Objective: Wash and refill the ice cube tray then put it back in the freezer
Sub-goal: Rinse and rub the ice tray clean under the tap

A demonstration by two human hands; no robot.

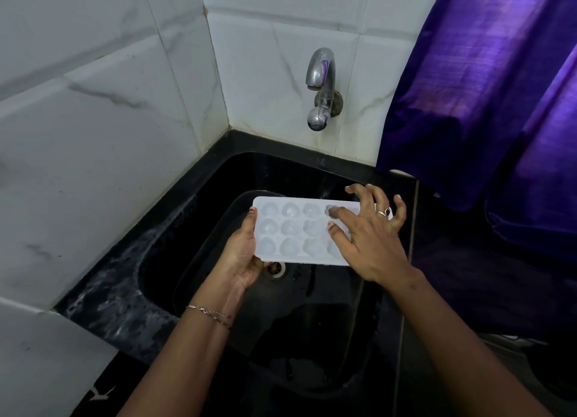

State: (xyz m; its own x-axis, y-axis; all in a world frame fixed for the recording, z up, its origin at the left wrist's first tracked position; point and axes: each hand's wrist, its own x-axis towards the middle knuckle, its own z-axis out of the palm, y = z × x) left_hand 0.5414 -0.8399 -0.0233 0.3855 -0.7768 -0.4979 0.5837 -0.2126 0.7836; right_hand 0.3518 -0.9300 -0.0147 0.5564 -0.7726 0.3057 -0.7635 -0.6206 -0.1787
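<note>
**Two grips on the tray over the sink, no water running**

Ice cube tray (290, 229) was in the air, roughly level, cavities up, right above the black sink (237, 173), with the drain (276, 268) showing just under its near edge. Nothing set down.

Left grip (246, 254) was clamped on the tray's left short end: thumb on top at the rim, fingers out of sight beneath. That one carried the weight.

Right grip (371, 238) was spread apart over the right end, fingers bent, one fingertip down in a cavity. It looked like touching or rubbing, not clamping. Whether the outer fingers hooked the far edge, I couldn't tell.

Tap (320, 85) was on the tiled wall behind the sink, and no stream was visible. The black table (125, 276) left of the sink looked wet. A purple curtain (484, 89) hung at the right.

Handling, as a guess:
- The tray was white moulded plastic, so probably light now and a bit flexible.
- It would likely be slick once wet.
- Filled, it should get heavier and slosh, and a one-end hold would tip or twist it.
- Best hold would be both short ends at the flat rim, thumbs on top, kept level.
- Fingers are better kept out of the cavities after rinsing.

Cavities looked empty. Any film of water was too hard to read.
</note>
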